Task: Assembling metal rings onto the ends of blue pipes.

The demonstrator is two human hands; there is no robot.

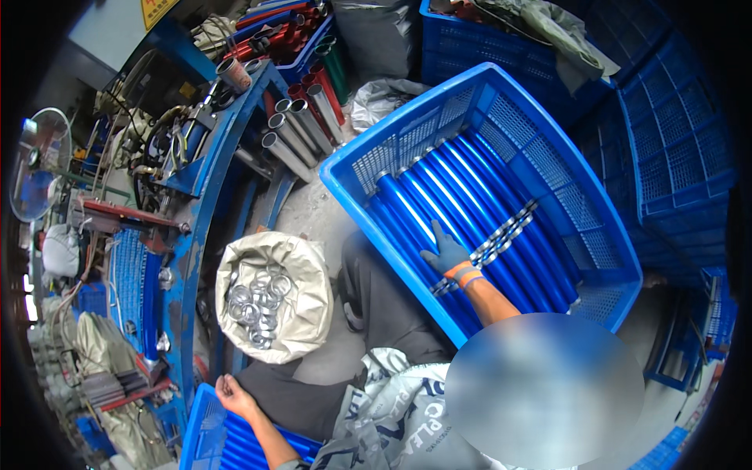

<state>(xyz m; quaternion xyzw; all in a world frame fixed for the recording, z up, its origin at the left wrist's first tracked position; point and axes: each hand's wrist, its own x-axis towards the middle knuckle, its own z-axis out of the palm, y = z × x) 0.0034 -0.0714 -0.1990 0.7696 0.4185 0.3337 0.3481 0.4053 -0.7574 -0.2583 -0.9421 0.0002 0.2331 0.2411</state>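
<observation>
My right hand, in a grey glove with an orange cuff, lies on blue tubes in a large blue plastic crate. Its fingers are spread and grip nothing that I can see. Beside it, a row of silver ring-like pieces crosses the tubes. My left hand is bare, its fingers loosely bent, with nothing visible in it. It hovers by my knee, near the rim of a second blue crate with more blue tubes. A beige sack of shiny metal rings stands in front of me.
A blue workbench with machinery runs along the left. Several silver tubes stand upright beyond the sack. Red tubes fill a crate at the back. Stacked blue crates line the right. A blurred patch covers the lower right.
</observation>
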